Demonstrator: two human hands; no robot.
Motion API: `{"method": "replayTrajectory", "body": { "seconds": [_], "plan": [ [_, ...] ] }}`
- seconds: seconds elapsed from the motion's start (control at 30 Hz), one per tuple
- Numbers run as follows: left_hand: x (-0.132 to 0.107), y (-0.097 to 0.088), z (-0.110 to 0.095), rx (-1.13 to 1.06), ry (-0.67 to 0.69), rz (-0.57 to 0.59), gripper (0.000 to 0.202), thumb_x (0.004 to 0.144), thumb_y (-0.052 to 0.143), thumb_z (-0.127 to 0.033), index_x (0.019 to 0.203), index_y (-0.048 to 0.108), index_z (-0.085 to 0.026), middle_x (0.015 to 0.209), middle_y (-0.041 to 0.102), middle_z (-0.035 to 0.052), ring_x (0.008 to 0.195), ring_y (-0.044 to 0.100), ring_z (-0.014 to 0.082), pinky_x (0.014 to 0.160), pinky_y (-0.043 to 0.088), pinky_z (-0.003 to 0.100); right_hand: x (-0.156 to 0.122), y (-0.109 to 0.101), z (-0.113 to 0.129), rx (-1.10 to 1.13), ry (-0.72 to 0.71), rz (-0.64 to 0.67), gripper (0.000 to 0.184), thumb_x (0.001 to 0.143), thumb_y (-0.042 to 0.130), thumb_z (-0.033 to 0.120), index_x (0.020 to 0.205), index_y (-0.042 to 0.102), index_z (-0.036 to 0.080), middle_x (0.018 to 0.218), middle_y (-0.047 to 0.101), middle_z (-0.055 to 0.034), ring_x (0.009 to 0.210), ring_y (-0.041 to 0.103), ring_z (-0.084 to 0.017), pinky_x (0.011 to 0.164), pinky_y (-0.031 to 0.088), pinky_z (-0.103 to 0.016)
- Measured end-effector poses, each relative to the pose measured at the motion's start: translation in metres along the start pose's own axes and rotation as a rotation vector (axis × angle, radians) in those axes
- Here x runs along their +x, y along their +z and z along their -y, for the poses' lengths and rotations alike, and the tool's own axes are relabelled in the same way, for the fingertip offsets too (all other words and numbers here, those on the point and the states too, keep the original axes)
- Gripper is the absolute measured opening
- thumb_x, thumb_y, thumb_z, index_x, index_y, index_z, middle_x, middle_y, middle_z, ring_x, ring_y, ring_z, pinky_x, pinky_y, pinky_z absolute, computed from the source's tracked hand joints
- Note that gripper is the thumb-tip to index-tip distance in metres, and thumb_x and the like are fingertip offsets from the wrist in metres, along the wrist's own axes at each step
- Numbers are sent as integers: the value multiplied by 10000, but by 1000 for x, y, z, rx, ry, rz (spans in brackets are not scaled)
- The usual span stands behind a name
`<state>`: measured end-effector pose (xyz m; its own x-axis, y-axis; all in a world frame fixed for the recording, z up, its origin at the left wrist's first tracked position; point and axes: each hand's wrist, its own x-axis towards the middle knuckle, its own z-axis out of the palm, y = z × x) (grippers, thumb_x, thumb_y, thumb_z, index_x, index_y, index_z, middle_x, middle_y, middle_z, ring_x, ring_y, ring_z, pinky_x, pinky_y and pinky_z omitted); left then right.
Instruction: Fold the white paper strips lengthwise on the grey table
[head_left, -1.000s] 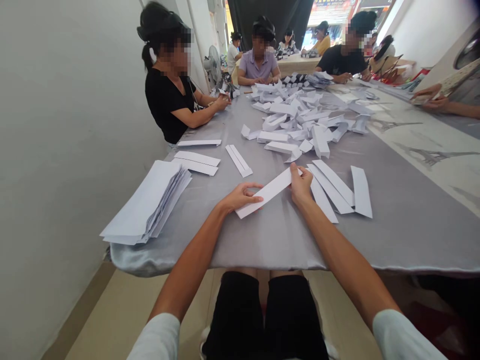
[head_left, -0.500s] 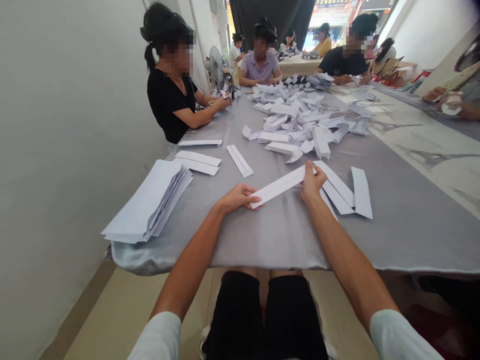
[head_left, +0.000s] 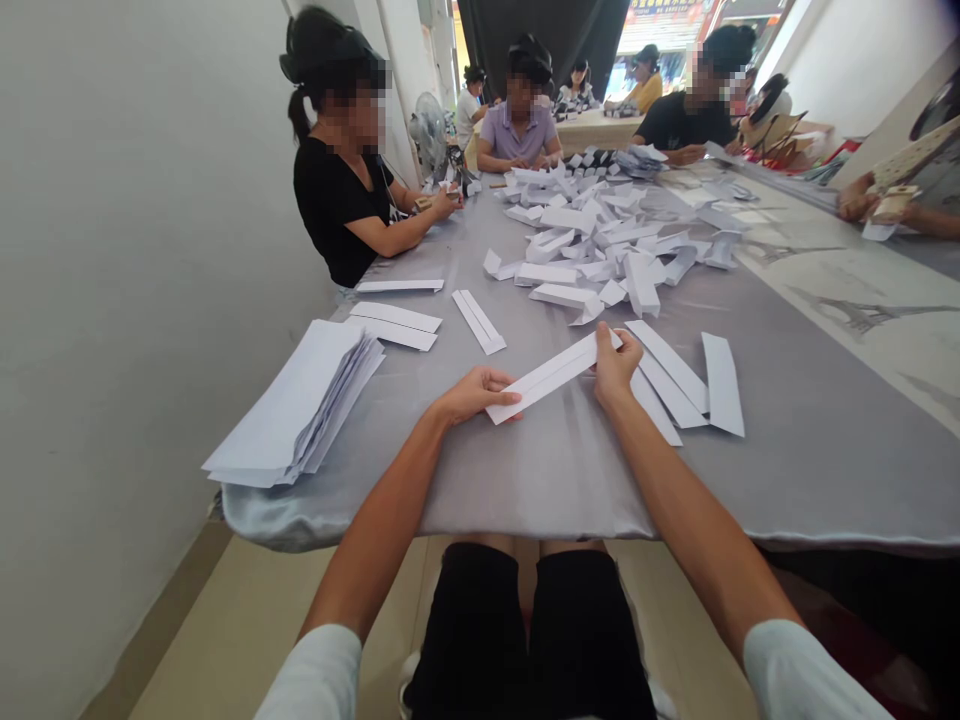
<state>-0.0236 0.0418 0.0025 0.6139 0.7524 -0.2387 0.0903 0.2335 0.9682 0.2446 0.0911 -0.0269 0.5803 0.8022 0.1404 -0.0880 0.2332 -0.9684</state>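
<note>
Left hand and right hand, held apart, each closed on one end of a white paper strip: the left at the end nearer me, the right at the far end. The strip is long, narrow and flat, with a crease running along its length. Its long axis lies diagonally across my front, the near end pointing left and toward me, the far end pointing right and away from me. It is held over a grey satin-covered surface. Just beside the strip's far end lie loose folded strips. Left of the strip's near end sits a stack of white paper strips. Beyond the strip are three more strips and a heap of folded paper pieces. Farther beyond the strip, a seated co-worker in a black top works at the surface's edge.
</note>
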Motion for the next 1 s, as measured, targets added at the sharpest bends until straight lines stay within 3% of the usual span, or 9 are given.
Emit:
{"method": "replayTrajectory", "body": {
  "seconds": [0.23, 0.43, 0.63, 0.87, 1.0],
  "plan": [
    [-3, 2, -5, 5, -50, 72, 654, 768, 904, -517, 1276, 748, -136, 957, 806, 139, 744, 752, 213, 648, 574, 295, -28, 11, 7, 9, -9, 301, 375, 791, 818, 518, 775, 581, 229, 625, 547, 34, 499, 482, -129, 383, 369, -246],
    [-3, 6, -9, 62, -41, 18, 602, 773, 873, -565, 1161, 783, -113, 830, 763, 84, 626, 644, 144, 543, 468, 235, -45, 18, 10, -78, -80, 452, 413, 794, 828, 523, 708, 550, 229, 574, 563, 32, 483, 491, -127, 394, 377, -248],
    [-5, 8, -13, 143, 10, 22, 473, 803, 831, -570, 885, 803, -105, 669, 650, 22, 557, 513, 93, 488, 328, 204, -24, 11, 2, -94, -71, 308, 393, 776, 813, 534, 772, 587, 212, 630, 595, 18, 529, 552, -144, 412, 411, -244],
    [-1, 4, -8, 126, -8, 46, 433, 787, 855, -529, 982, 845, -143, 869, 782, 101, 701, 687, 180, 590, 496, 251, 1, 0, 2, -6, -10, 56, 425, 734, 826, 518, 828, 547, 213, 701, 595, 13, 561, 545, -135, 428, 406, -232],
    [0, 3, -5, 78, -16, 71, 460, 770, 871, -544, 997, 842, -145, 919, 798, 132, 799, 752, 244, 673, 579, 306, 6, -4, 3, 43, 49, 11, 448, 707, 830, 534, 851, 552, 213, 726, 601, 11, 588, 551, -139, 439, 421, -233]
  ]
}}
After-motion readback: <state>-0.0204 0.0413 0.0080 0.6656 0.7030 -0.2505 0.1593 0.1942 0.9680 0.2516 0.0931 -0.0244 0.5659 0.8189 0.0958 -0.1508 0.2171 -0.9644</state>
